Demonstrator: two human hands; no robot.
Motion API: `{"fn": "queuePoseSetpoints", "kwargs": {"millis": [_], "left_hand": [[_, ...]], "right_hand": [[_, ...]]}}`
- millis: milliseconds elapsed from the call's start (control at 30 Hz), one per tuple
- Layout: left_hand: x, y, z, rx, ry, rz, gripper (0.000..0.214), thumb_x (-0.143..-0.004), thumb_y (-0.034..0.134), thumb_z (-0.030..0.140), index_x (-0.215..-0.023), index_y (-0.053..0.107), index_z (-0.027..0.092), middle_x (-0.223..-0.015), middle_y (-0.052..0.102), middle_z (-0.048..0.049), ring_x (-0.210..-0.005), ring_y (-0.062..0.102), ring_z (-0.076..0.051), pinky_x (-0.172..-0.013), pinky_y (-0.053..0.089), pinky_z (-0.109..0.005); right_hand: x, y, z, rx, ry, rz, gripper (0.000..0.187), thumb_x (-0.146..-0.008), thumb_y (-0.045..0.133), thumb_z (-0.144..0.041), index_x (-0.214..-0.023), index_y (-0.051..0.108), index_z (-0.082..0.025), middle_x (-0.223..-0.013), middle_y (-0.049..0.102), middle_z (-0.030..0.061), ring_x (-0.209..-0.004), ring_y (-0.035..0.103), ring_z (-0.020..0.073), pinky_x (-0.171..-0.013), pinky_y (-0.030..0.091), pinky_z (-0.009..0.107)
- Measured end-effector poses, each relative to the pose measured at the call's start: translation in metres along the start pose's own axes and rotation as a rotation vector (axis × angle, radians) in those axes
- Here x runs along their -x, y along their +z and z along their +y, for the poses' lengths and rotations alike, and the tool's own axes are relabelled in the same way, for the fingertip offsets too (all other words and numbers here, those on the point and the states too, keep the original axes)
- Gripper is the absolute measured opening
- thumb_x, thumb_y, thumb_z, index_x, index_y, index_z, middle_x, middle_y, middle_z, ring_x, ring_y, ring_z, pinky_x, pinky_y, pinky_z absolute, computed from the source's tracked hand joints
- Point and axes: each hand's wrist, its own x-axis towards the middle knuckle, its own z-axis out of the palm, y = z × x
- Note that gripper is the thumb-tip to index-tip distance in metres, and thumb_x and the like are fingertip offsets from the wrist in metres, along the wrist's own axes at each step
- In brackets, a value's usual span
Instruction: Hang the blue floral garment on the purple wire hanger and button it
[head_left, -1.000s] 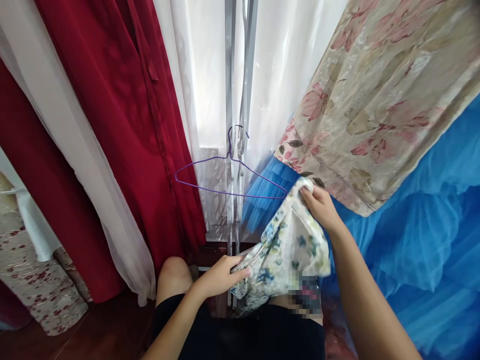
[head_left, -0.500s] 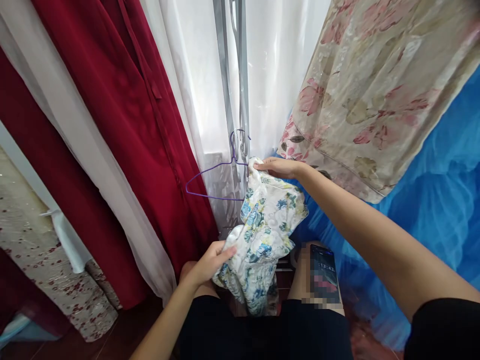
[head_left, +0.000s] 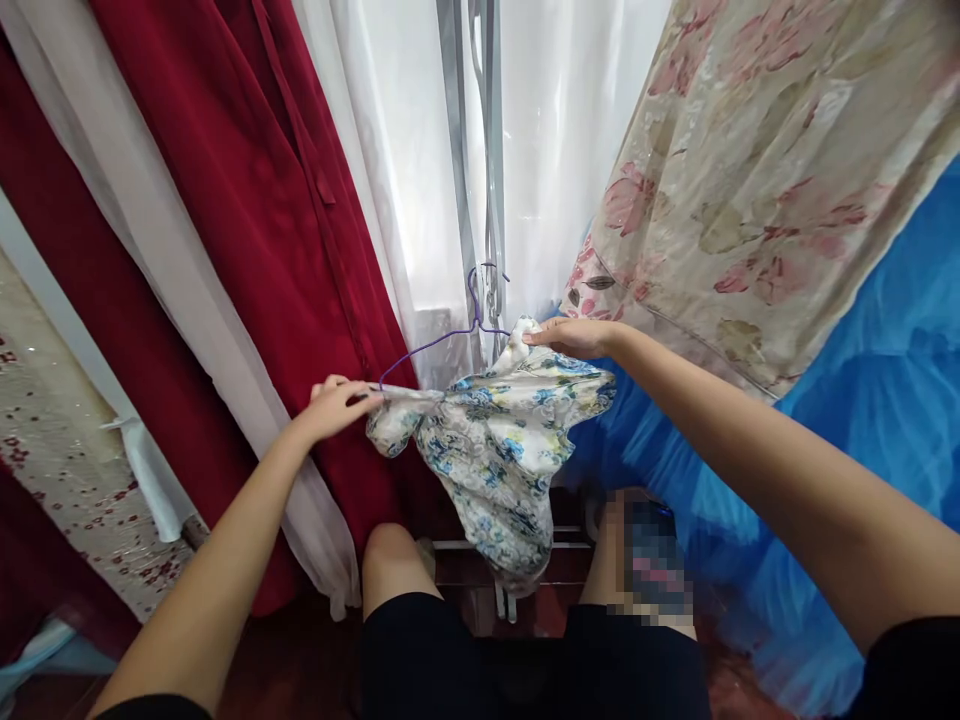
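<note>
A small white garment (head_left: 502, 460) with blue and yellow flowers is spread between my hands, and its lower part hangs above my lap. My left hand (head_left: 337, 405) pinches its left shoulder edge at the left end of a purple wire hanger (head_left: 435, 343). Closed on the garment's other shoulder is my right hand (head_left: 574, 336), with the thumb in front. The hanger's left arm shows above the cloth; its right arm and lower bar are mostly hidden by the garment. Its hook stands up before a grey metal rack post (head_left: 491, 200).
Red cloth (head_left: 247, 230) and white cloth (head_left: 405, 180) hang to the left and behind. On the right are a floral beige cloth (head_left: 750, 220) and blue tulle (head_left: 862, 450). A partly blurred phone (head_left: 660, 560) lies on my right thigh. A low metal bar (head_left: 465, 546) crosses near the floor.
My left hand has moved up and left, drawing the garment's left side out to the hanger's left end. My right hand still holds the other shoulder, nearly in place.
</note>
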Motion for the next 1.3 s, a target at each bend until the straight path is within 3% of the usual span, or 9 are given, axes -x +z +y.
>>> {"fn": "queuePoseSetpoints", "kwargs": {"millis": [133,267,400,500,700,867,1000,1100,1300], "left_hand": [[-0.032,-0.024,0.033,0.204,0.119,0.188,0.04,-0.087,0.057,0.058,-0.098,0.072,0.023,-0.116,0.071,-0.0096,-0.117,0.052,-0.032,-0.107,0.033,-0.047],[-0.063,-0.008,0.072,0.64,0.16,0.215,0.047,-0.087,0.056,0.06,-0.093,0.067,0.015,-0.104,0.072,-0.0126,-0.093,0.061,-0.023,-0.085,0.047,-0.033],[-0.079,0.01,0.084,0.665,0.031,0.407,0.047,-0.071,0.074,0.059,-0.085,0.061,0.016,-0.088,0.068,-0.0075,-0.085,0.06,-0.02,-0.079,0.046,-0.028],[-0.069,0.011,0.088,0.536,0.004,0.508,0.043,-0.082,0.065,0.058,-0.072,0.057,0.017,-0.072,0.058,-0.0013,-0.072,0.053,-0.015,-0.07,0.041,-0.025],[-0.041,-0.004,0.115,0.419,0.188,0.354,0.044,-0.093,0.053,0.053,-0.071,0.063,0.016,-0.063,0.052,0.0013,-0.062,0.046,-0.014,-0.06,0.033,-0.025],[-0.053,-0.024,0.143,0.183,0.221,0.306,0.045,-0.093,0.051,0.055,-0.076,0.071,0.018,-0.063,0.059,-0.0012,-0.061,0.05,-0.017,-0.059,0.03,-0.027],[-0.064,-0.027,0.139,0.089,0.138,0.337,0.047,-0.089,0.055,0.06,-0.067,0.066,0.02,-0.057,0.055,-0.0022,-0.056,0.047,-0.018,-0.057,0.024,-0.028],[-0.066,-0.012,0.121,0.235,0.05,0.424,0.053,-0.089,0.053,0.062,-0.059,0.059,0.019,-0.053,0.048,-0.0009,-0.053,0.043,-0.016,-0.055,0.023,-0.028],[-0.055,0.022,0.109,0.876,-0.187,0.585,0.062,-0.092,0.04,0.07,-0.06,0.053,0.019,-0.053,0.046,-0.0007,-0.051,0.043,-0.013,-0.052,0.033,-0.027]], "right_hand": [[0.003,0.002,0.002,-0.102,0.175,-0.215,0.02,-0.077,0.083,-0.034,-0.075,0.073,-0.016,-0.079,0.077,0.01,-0.083,0.073,0.0279,-0.078,0.056,0.037],[0.012,0.006,0.01,-0.171,0.264,-0.226,0.032,-0.08,0.078,-0.047,-0.086,0.075,-0.016,-0.082,0.078,0.0107,-0.071,0.07,0.0243,-0.066,0.057,0.035],[0.027,0.001,0.023,-0.202,0.258,-0.143,0.031,-0.079,0.079,-0.046,-0.093,0.074,-0.019,-0.088,0.078,0.0084,-0.077,0.071,0.023,-0.067,0.057,0.031],[0.05,-0.002,0.04,-0.191,0.195,-0.021,0.037,-0.079,0.077,-0.053,-0.097,0.072,-0.021,-0.093,0.076,0.0048,-0.081,0.069,0.0219,-0.07,0.056,0.03],[0.102,0.003,0.064,-0.016,-0.247,0.33,0.045,-0.085,0.067,-0.06,-0.069,0.061,-0.019,-0.062,0.052,-0.0033,-0.058,0.044,0.0125,-0.055,0.035,0.025],[0.086,-0.004,0.033,-0.087,-0.352,0.592,0.038,-0.082,0.071,-0.055,-0.072,0.066,-0.019,-0.063,0.051,-0.0018,-0.058,0.043,0.0135,-0.055,0.033,0.026],[0.075,0.012,-0.001,-0.069,-0.368,0.675,0.038,-0.079,0.072,-0.055,-0.071,0.063,-0.019,-0.064,0.053,-0.0004,-0.06,0.047,0.0151,-0.057,0.037,0.027],[0.098,0.048,-0.017,0.012,-0.41,0.518,0.038,-0.089,0.061,-0.055,-0.076,0.063,-0.02,-0.071,0.059,0.0015,-0.069,0.055,0.0176,-0.064,0.043,0.027],[0.17,0.111,-0.046,0.343,-0.636,-0.319,0.034,-0.094,0.062,-0.04,-0.125,0.068,-0.028,-0.108,0.072,0.005,-0.093,0.068,0.0244,-0.082,0.053,0.035]]}}
